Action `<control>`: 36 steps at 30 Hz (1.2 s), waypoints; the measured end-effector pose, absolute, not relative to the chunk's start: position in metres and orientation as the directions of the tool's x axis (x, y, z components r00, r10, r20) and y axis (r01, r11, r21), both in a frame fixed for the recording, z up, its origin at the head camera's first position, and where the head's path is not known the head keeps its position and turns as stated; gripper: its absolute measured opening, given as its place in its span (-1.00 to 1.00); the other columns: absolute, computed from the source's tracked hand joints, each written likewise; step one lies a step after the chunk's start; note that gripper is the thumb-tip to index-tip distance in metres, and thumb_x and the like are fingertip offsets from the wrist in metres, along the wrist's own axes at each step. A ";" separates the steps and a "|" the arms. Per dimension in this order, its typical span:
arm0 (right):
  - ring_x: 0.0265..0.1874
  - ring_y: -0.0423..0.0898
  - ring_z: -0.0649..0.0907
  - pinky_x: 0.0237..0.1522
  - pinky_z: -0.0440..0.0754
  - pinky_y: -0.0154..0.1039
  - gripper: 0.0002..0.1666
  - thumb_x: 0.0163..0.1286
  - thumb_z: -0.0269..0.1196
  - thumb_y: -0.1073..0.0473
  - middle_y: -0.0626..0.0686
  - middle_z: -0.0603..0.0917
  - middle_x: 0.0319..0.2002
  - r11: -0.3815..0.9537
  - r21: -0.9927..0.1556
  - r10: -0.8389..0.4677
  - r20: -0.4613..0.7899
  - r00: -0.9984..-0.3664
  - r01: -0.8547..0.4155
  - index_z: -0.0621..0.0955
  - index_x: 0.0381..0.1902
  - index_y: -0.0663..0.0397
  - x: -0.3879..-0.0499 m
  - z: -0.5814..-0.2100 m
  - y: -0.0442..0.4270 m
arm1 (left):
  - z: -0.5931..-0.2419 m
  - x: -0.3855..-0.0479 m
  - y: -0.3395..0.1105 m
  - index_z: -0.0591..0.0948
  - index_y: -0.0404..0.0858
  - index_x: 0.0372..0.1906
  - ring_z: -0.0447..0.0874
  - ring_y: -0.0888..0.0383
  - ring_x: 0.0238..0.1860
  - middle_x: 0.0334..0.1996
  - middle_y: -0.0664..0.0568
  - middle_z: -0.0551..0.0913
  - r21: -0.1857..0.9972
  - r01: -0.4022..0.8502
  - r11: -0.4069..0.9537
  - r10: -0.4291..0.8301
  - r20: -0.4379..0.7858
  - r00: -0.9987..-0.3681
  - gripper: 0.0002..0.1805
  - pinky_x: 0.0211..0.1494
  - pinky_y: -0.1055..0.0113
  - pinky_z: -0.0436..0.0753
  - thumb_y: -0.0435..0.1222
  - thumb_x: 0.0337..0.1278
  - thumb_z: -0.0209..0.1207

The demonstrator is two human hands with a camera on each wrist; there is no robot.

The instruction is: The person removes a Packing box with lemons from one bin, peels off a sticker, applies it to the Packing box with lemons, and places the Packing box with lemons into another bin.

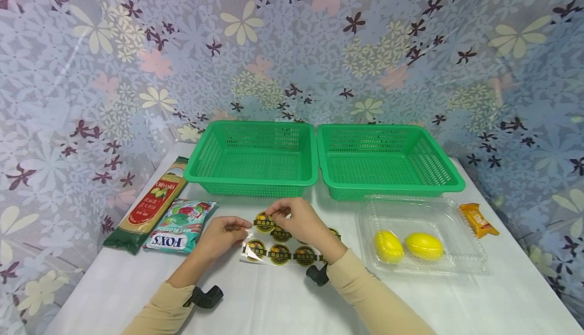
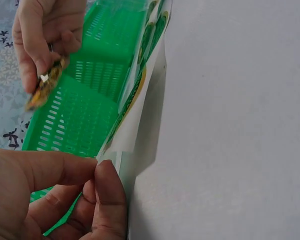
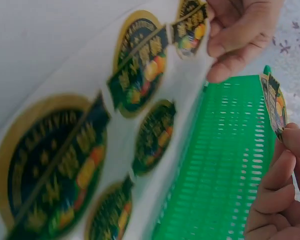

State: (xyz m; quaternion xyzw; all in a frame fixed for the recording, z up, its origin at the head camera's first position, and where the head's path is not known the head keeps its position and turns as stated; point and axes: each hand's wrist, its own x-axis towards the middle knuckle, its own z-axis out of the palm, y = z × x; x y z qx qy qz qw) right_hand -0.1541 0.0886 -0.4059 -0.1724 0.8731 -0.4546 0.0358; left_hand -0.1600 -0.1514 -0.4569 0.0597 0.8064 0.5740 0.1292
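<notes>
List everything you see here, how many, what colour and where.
Baskets: two, green, at the back
Long packet: one, green and red, left side
FOX'S bag: one, teal and white, beside the long packet
Sticker sheet: one, pale with dark stickers, front centre
Loose sticker: one, dark and gold, in the right hand
Container: one, clear, right side
Lemon-shaped fruits: two, yellow, in the container
Small packet: one, orange, right of the container
Tablecloth: one, white, under these things
Backdrop: one, blue-grey floral, behind
Wrist devices: two, black, at the wrists
Sleeves: two, beige, on the arms
Left hand: one, bare, at the sticker sheet's edge
Right hand: one, bare, over the sticker sheet
</notes>
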 end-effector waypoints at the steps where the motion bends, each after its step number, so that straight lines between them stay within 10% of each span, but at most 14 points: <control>1: -0.27 -0.26 0.67 -0.18 0.64 -0.35 -0.78 0.45 0.28 0.36 -0.01 0.83 -0.23 0.528 -0.802 -0.341 0.100 -0.935 -0.279 0.83 -0.12 0.07 -0.153 -0.404 0.091 | -0.456 -0.160 -0.151 0.74 -0.53 0.01 0.73 0.20 -0.28 -0.13 -0.30 0.82 0.939 -0.050 0.340 0.243 -0.139 -0.960 -0.75 -0.21 0.40 0.75 -0.51 0.28 0.31; 36: -0.32 -0.17 0.67 -0.25 0.66 -0.30 -0.78 0.53 0.28 0.30 0.02 0.85 -0.11 0.575 -0.764 -0.316 0.123 -0.941 -0.293 0.82 -0.03 0.04 -0.120 -0.354 0.175 | -0.433 -0.161 -0.136 0.76 -0.41 0.01 0.69 0.06 -0.38 -0.23 -0.25 0.79 0.911 0.094 0.402 0.297 -0.033 -0.954 -0.78 -0.36 0.30 0.68 -0.38 0.38 0.31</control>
